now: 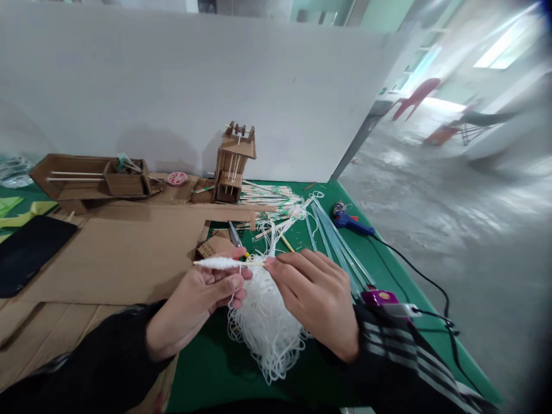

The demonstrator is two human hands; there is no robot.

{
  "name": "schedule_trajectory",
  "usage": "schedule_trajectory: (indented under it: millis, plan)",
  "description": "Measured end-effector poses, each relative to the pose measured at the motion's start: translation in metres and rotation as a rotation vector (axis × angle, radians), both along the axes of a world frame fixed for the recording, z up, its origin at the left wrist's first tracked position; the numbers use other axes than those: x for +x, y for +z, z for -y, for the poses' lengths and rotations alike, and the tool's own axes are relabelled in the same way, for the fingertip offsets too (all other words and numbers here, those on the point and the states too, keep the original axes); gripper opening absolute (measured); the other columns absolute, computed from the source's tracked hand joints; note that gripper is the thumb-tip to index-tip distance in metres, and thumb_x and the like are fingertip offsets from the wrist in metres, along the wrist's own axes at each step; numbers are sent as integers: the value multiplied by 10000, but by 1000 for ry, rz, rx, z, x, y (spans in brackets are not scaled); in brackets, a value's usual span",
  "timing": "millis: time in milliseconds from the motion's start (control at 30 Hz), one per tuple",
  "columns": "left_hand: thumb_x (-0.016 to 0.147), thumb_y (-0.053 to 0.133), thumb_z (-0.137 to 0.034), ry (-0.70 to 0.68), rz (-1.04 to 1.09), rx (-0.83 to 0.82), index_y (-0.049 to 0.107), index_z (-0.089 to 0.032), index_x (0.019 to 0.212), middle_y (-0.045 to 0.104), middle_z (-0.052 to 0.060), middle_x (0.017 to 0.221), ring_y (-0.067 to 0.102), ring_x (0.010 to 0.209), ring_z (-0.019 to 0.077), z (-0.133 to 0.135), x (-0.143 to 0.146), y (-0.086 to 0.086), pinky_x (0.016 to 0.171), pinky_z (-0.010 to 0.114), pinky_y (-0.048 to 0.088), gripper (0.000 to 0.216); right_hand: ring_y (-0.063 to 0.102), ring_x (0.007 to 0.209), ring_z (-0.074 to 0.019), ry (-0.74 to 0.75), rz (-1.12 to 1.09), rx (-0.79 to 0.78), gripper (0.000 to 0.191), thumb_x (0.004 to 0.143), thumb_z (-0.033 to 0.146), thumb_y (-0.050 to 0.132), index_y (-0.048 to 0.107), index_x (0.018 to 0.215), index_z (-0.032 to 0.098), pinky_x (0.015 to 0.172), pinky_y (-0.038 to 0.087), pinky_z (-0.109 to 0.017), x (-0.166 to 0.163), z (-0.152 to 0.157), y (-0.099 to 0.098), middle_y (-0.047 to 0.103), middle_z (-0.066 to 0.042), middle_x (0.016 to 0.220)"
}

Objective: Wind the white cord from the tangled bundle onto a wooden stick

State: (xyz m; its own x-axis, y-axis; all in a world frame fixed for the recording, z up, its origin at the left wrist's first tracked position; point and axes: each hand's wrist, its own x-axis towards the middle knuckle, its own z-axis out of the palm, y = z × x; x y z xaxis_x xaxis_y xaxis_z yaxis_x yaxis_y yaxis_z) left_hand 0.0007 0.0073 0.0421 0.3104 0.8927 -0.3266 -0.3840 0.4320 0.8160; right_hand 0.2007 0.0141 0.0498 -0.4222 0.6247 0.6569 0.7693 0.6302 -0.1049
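Note:
Between my hands lies a thin wooden stick (253,264), held level, with white string (219,263) wound thickly round its left part. My right hand (317,290) pinches the stick's right end between thumb and fingertips. The thumb and fingers of my left hand (211,292) close on the loose strand that runs down from the winding, while the wound part rests along that hand. Below and between both hands sits a loose, tangled heap of white string (269,322) on the green tabletop (207,368).
Cardboard sheets (129,247) cover the left side, with a black phone-like slab (34,253) on them. Two cardboard models, one long (81,178) and one upright (235,164), stand behind. Sticks (271,195), clear glue sticks (332,236), a blue glue gun (351,221) and a purple power strip (382,298) lie right.

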Motion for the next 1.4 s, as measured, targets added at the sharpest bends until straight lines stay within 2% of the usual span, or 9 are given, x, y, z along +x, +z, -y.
schedule_trajectory:
  millis: [67,133,233,300,400,700,967,1167,1400]
  plan:
    - [760,790,-277,-55,-16,-25,693,-126,965,652,13,757,576,578,69,0,0,-3,530,180,482,272,579,654,-125,-1,-5,6,146,879,118,617,688,776,194,632,407,-276,-1,0,-2,734,7,806]
    - [748,797,-315,-73,-26,-20,694,-117,818,640,10,722,555,556,62,0,0,-4,514,173,461,234,575,656,-126,0,-18,13,139,876,117,622,693,787,199,636,410,-274,-2,1,-4,732,6,810]
    - [735,792,-391,-91,-54,-24,660,-133,754,572,-26,606,474,498,52,1,1,-2,447,152,384,291,590,681,-130,3,-31,10,135,886,126,612,704,824,203,653,423,-273,-3,2,-5,726,-2,809]
    - [746,765,-447,-114,-115,-31,635,-144,731,459,-67,497,350,429,42,1,2,-1,376,145,247,329,600,690,-133,6,-27,1,132,895,131,602,707,849,196,652,424,-274,-4,2,-6,720,-6,796]
    - [781,717,-477,-102,-156,46,594,-150,687,418,-74,501,232,425,38,0,1,-2,391,181,141,361,602,694,-138,10,-19,-15,108,898,137,605,703,890,182,645,418,-279,-5,2,-6,718,-5,793]
    - [845,624,-502,-44,-311,213,534,-169,658,443,-44,591,293,505,80,-1,-3,-18,462,225,233,392,513,616,-149,5,28,-88,192,956,200,513,664,839,183,602,350,-297,-7,2,-5,632,-1,652]
    - [881,561,-451,7,-509,399,516,-195,624,545,-1,632,523,628,154,2,-2,-6,593,256,451,366,535,551,-124,52,26,-318,141,959,252,491,587,892,173,521,328,-269,-5,2,-4,619,16,680]
    - [883,582,-433,57,-442,341,654,-182,902,677,47,858,611,821,209,2,-1,-15,735,293,505,262,569,660,-162,97,27,-266,208,964,157,408,592,870,179,568,371,-267,-7,3,-3,617,-28,752]
    - [840,642,-475,55,-287,234,679,-168,980,604,0,732,502,637,127,-1,-3,-24,598,228,426,340,598,590,-132,99,-28,-356,125,965,226,448,554,911,186,528,358,-261,-10,3,-8,661,-1,750]
